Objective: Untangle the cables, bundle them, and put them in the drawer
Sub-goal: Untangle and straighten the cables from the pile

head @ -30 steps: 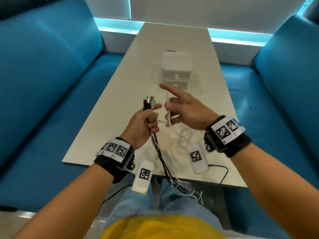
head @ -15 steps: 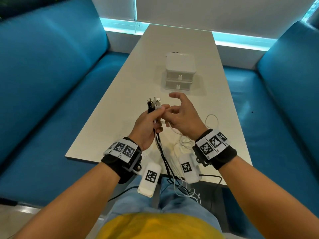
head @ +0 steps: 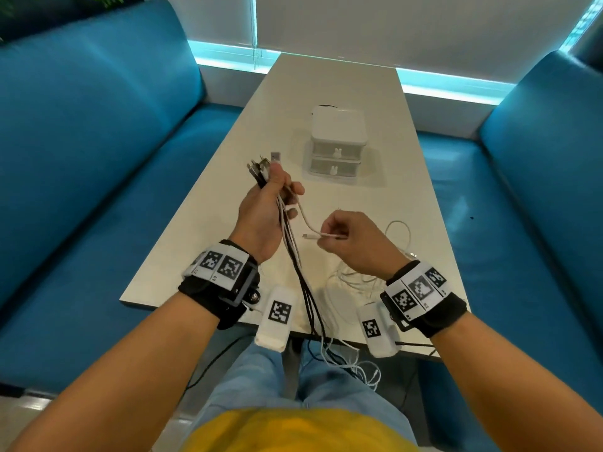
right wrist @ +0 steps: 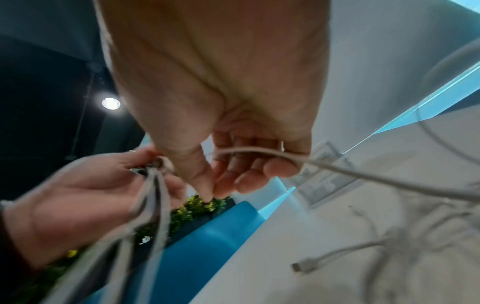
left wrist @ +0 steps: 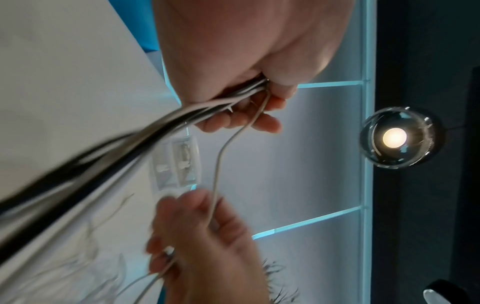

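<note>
My left hand (head: 266, 207) grips a bundle of black and white cables (head: 293, 252) above the table, their plugs (head: 262, 166) sticking up out of the fist. The strands hang down past the table's near edge to my lap. My right hand (head: 346, 236) pinches a single white cable (head: 305, 220) that loops from the left fist; its plug end (head: 306, 236) pokes out leftward. In the left wrist view the bundle (left wrist: 109, 150) and the white cable (left wrist: 218, 164) run between both hands. A small white two-drawer box (head: 336, 145), both drawers shut, stands farther up the table.
More loose white cable (head: 355, 275) lies tangled on the white table (head: 228, 177) under my right wrist, with a loop (head: 399, 233) to its right. Blue sofas (head: 91, 158) flank the table on both sides. A lit window ledge runs behind.
My hands were together at the bundle; the right hand has now drawn back toward me and to the right, pulling one white cable out. The left hand rose slightly.
</note>
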`<act>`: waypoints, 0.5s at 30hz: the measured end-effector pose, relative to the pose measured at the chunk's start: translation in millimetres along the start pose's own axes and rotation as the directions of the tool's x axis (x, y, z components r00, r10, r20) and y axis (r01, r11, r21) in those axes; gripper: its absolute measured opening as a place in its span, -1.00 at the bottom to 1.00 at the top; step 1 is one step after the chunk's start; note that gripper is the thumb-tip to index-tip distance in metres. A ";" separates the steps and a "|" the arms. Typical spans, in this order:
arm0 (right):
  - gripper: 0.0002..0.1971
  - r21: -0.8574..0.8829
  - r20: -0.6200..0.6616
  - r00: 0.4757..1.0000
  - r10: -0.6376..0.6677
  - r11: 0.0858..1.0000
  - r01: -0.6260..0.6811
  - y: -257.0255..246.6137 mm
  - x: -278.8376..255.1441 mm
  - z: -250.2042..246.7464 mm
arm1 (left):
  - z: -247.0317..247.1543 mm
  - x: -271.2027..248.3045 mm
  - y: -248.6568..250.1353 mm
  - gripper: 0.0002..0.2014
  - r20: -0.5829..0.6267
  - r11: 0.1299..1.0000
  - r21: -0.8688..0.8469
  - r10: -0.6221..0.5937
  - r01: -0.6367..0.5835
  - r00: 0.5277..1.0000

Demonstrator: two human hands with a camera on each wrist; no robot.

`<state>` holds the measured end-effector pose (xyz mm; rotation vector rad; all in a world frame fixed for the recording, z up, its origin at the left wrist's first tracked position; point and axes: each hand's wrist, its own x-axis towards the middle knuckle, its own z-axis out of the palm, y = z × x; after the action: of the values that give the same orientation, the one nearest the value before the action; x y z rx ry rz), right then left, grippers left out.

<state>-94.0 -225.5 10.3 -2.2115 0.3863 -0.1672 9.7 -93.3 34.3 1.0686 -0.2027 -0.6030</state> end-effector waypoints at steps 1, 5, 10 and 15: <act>-0.92 -0.028 -0.035 0.999 -0.011 1.000 0.010 6.7 0.3 -3.1 | 0.4 3.0 9.4 -0.64 -0.002 0.999 -0.035 0.012 -0.012 1.000; -0.83 -0.102 -0.126 0.989 0.078 0.991 -0.092 42.6 10.8 -24.1 | 3.3 4.4 42.0 -0.59 0.073 0.988 -0.152 0.030 -0.018 0.997; -0.79 -0.507 -0.160 0.978 0.137 0.838 -0.201 72.5 28.9 -45.2 | 5.8 1.3 50.2 -0.60 0.196 0.984 -0.164 -0.035 0.068 0.980; -0.56 -0.619 -0.223 0.957 0.185 0.732 -0.286 48.8 22.1 -63.4 | 3.8 -1.4 29.1 -0.78 0.236 0.982 -0.059 -0.160 0.179 0.958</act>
<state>-99.7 -308.3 11.0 -2.8092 0.9225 -0.0563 17.5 -85.5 61.5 0.9436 -0.2888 -0.8851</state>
